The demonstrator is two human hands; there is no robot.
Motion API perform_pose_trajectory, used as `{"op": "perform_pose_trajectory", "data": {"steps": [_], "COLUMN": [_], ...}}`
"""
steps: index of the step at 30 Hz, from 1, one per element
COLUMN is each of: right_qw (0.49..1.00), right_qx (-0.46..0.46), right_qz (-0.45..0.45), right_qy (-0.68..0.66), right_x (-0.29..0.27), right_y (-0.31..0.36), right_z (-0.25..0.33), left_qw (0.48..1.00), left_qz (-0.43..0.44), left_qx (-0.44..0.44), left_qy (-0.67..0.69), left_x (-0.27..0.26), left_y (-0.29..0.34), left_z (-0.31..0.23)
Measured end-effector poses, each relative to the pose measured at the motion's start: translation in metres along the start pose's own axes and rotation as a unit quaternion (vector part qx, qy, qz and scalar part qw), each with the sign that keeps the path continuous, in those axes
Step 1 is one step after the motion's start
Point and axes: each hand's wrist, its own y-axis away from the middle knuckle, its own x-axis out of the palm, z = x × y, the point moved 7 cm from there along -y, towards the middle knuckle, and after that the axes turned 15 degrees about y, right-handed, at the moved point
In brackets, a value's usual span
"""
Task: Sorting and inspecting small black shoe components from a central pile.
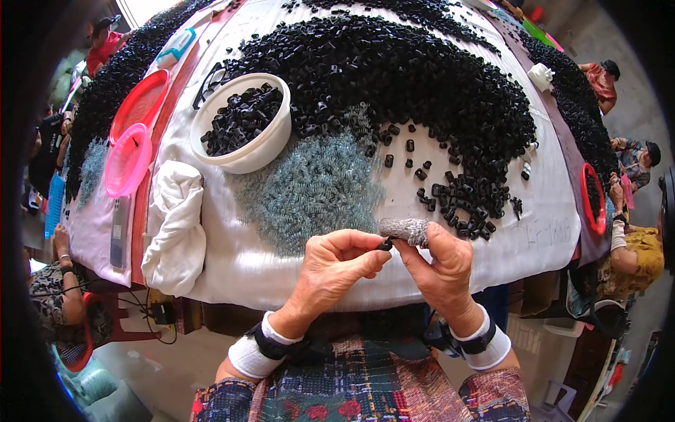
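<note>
Just off centre, toward four o'clock: pinches black part (384, 244) in left hand (330, 266); holds right hand (444, 267) alongside at its four o'clock, with grip too obscured to confirm. Advisable to keep pinch steady, work over cloth (232, 281), and avoid springs (313, 193) at its ten o'clock.

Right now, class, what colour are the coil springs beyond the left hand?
The coil springs are pale bluish grey, shown best in the head view.

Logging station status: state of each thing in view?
Left hand: pinching small black part
Right hand: at that part, one finger in grey sleeve
Black pieces: loose, piled
White tub: uncovered, holding black pieces
Coils: loose, heaped
White cloth: bunched
</note>
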Motion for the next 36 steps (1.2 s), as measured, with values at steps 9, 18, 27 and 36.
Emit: {"op": "perform_pose_trajectory", "data": {"steps": [9,18,27,36], "right_qw": [1.000,0.999,0.995,0.997], "right_qx": [-0.010,-0.016,-0.052,-0.048], "right_qz": [-0.004,0.003,0.011,-0.002], "right_qy": [0.015,0.043,0.090,0.064], "right_x": [0.001,0.006,0.006,0.007], "right_y": [0.005,0.005,0.008,0.006], "right_z": [-0.001,0.002,0.009,0.007], "left_qw": [1.000,0.998,0.997,0.998], "left_qz": [-0.013,-0.036,-0.047,-0.041], "left_qx": [-0.006,-0.026,-0.038,-0.055], "left_qy": [-0.019,-0.032,-0.040,0.017], "left_x": [-0.003,-0.007,-0.003,-0.003], "left_y": [0.000,0.000,-0.002,-0.011], "left_z": [0.003,0.004,0.003,0.008]}}
